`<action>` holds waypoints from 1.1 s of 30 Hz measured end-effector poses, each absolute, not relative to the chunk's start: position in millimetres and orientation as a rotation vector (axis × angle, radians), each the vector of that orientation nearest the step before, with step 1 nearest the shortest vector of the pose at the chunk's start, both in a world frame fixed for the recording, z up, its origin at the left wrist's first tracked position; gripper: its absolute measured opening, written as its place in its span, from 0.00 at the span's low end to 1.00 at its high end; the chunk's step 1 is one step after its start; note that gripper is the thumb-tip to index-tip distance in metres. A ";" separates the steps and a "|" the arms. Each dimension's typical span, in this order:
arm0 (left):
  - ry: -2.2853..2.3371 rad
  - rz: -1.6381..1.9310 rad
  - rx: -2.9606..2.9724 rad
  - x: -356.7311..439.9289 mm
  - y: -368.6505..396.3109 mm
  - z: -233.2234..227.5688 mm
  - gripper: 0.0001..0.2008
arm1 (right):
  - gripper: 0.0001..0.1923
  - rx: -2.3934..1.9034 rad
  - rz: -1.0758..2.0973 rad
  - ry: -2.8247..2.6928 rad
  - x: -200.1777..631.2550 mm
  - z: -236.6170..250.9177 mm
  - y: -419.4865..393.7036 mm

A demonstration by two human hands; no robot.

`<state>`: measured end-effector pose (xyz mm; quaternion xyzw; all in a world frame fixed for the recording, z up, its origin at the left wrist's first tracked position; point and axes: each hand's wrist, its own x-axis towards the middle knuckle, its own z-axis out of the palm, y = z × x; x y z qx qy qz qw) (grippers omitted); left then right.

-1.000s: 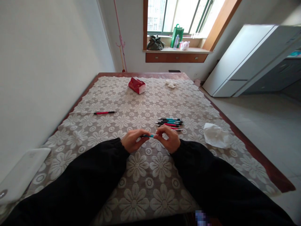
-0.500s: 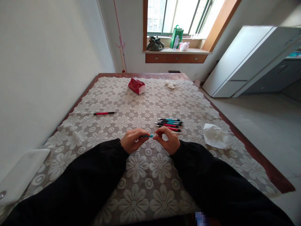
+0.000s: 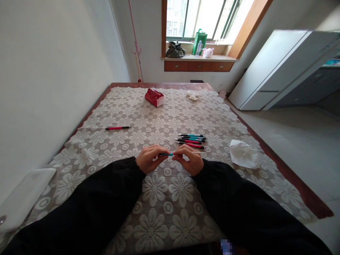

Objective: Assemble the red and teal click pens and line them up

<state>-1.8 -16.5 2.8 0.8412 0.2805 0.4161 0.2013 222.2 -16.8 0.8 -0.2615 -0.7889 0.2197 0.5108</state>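
My left hand (image 3: 151, 158) pinches a teal-blue pen barrel (image 3: 166, 154), whose other end is hidden in the fingers. At the barrel's right end, my right hand (image 3: 189, 159) is closed on a thin white rod (image 3: 199, 152), which looks like a pen refill and sticks out to the right behind the fingers. The two sets of fingertips nearly meet; whether the rod sits inside the barrel I cannot tell. Just beyond my right hand lies a row of several teal and red pens (image 3: 191, 139). Farther left, a single red and black pen (image 3: 118, 128) rests on the cloth.
A floral lace tablecloth (image 3: 154, 230) covers the table. A red tissue pack (image 3: 154, 97) and a crumpled tissue (image 3: 192, 95) lie at the far end. On the right is a white crumpled paper (image 3: 243, 153); at the left edge, a white device-like object (image 3: 26, 198).
My right hand's fingers have closed in against the barrel's end and grip the white rod more tightly. The rod's visible end has shifted slightly downward. My left hand stays almost still.
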 end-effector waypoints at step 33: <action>0.961 1.230 2.363 -3.7 -13.5 6.0 0.11 | 0.11 -0.723 0.642 -1.919 223.1 4.0 -20.8</action>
